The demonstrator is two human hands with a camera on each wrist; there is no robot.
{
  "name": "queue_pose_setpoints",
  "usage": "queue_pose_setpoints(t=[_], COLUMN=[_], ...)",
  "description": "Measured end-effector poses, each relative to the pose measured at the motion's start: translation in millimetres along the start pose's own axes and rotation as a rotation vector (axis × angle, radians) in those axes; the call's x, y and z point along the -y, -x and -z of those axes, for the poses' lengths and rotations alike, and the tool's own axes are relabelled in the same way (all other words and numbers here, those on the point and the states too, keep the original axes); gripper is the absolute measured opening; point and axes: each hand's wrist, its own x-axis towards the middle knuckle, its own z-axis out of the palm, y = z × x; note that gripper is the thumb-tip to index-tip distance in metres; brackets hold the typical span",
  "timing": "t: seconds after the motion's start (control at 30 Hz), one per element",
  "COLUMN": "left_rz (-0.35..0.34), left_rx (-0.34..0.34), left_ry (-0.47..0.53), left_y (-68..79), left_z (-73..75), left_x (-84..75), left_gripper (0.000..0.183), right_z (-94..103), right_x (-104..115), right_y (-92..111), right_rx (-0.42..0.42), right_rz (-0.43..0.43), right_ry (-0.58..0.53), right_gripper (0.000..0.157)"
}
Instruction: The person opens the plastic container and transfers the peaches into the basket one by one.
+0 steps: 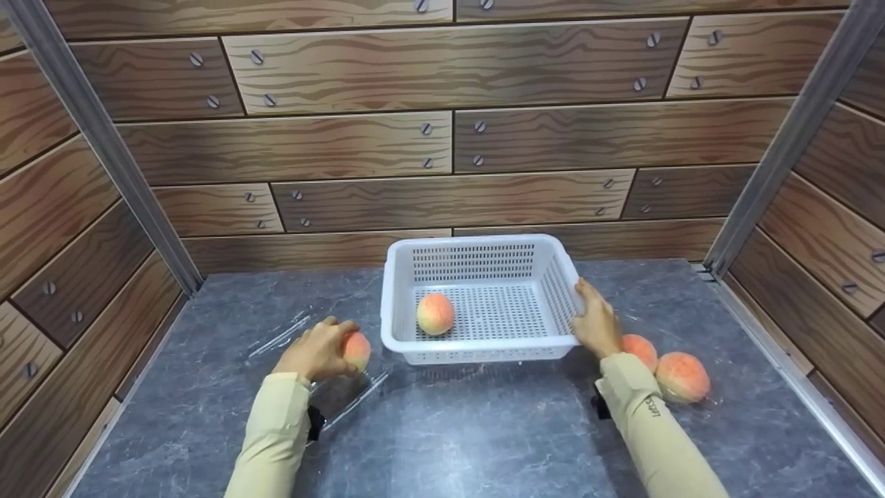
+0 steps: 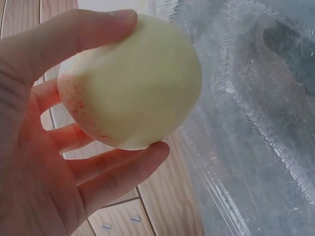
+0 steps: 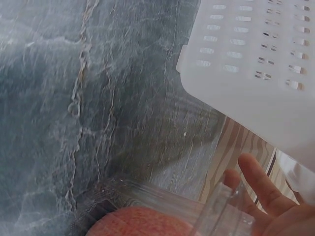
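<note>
My left hand (image 1: 318,351) holds a peach (image 1: 357,350) left of the white basket (image 1: 484,342). In the left wrist view, thumb and fingers curl round the peach's pale yellow side (image 2: 142,83). Below it lies a clear plastic tray (image 2: 275,147). One peach (image 1: 435,314) rests inside the basket, toward the left. My right hand (image 1: 596,324) grips the basket's right rim. In the right wrist view its fingers (image 3: 266,184) show below the perforated basket wall (image 3: 246,73), and the actual grip is out of sight.
Right of the basket are two peaches, one (image 1: 682,377) in full view and another (image 1: 639,351) partly behind my right hand. A clear plastic container (image 3: 162,196) edges a peach (image 3: 140,223) there. Wood-patterned walls (image 1: 449,145) enclose the grey marbled table (image 1: 442,443).
</note>
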Motion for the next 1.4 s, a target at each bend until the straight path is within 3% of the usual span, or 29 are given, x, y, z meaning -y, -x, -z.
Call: queue_pose_setpoints(t=[0.47, 1.1, 1.4], left_rz=[-0.078, -0.068, -0.112], left_rx=[-0.115, -0.131, -0.163], left_ry=[0.011, 0.006, 0.029], left_y=[-8.6, -18.0, -31.0], left_z=[7.1, 17.4, 16.0], left_x=[-13.0, -26.8, -35.2], left_gripper=[0.061, 0.061, 0.066], right_z=[1.5, 0.1, 0.9], right_x=[-0.2, 0.8, -0.7], right_y=[0.8, 0.0, -0.6], right_rx=[0.012, 0.009, 0.013], right_rz=[-0.014, -0.002, -0.002], right_ry=[0.02, 0.013, 0.019], right_gripper=[0.07, 0.069, 0.073])
